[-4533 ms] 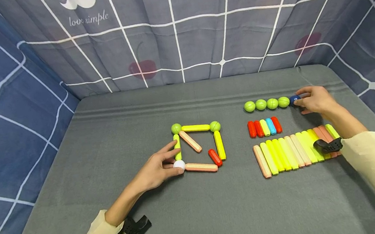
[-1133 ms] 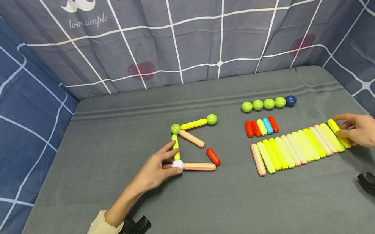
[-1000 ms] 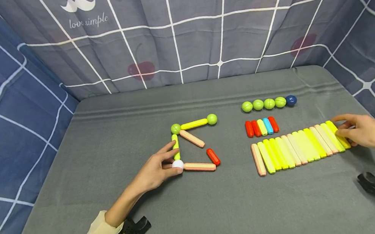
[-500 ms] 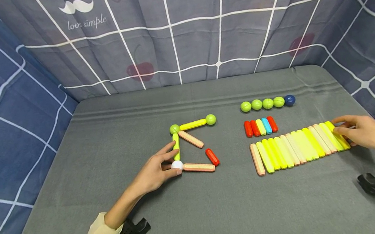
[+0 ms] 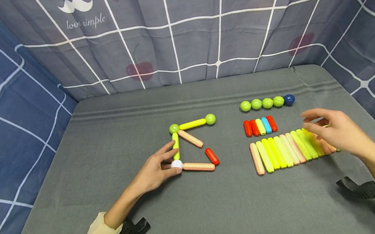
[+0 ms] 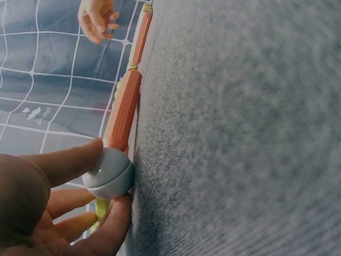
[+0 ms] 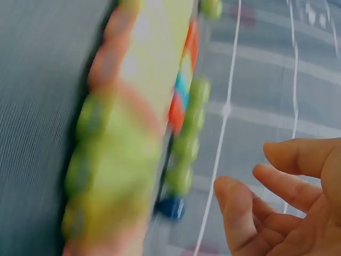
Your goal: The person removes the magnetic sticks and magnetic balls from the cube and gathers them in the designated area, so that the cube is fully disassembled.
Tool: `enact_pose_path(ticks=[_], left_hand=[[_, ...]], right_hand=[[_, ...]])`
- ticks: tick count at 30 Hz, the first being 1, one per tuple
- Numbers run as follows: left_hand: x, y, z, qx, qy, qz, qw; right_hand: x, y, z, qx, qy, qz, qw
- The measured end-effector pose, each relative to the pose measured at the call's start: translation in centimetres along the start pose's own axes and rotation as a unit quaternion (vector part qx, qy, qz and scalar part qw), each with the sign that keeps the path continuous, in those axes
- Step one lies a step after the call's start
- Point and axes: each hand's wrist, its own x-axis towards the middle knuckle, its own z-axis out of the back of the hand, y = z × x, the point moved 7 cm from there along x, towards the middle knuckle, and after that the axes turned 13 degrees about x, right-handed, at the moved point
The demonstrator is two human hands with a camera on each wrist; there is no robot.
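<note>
My left hand [image 5: 153,173] pinches a white ball [image 6: 109,176] between thumb and finger at the lower left corner of a figure of rods and balls. A peach rod [image 5: 198,166] runs right from that ball, a yellow-green rod [image 5: 175,145] runs up to a green ball [image 5: 174,128]. From there a yellow rod [image 5: 192,124] leads to another green ball [image 5: 210,119]. My right hand [image 5: 341,129] hovers over the row of long rods [image 5: 275,153], fingers apart with nothing between them, and covers part of the row's right end.
Inside the figure lie another peach rod [image 5: 191,138] and a short red rod [image 5: 212,156]. Right of it are a row of short coloured rods [image 5: 260,126] and, behind, several green balls [image 5: 256,104] ending in a dark blue ball [image 5: 289,99]. A checked curtain [image 5: 152,40] encloses the grey table.
The figure's right-hand yellow rod has gone from there; a yellow rod was set at the long row's right end. My right hand has let go and moved left. The left hand stays on the ball.
</note>
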Motion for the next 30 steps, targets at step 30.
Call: enact_pose_path(ticks=[30], left_hand=[[0.0,-0.1,0.0,-0.006,0.003,-0.007,1.0000]], right_hand=[[3.5,11.3,-20.8,0.057,0.250,0.089,0.9624]])
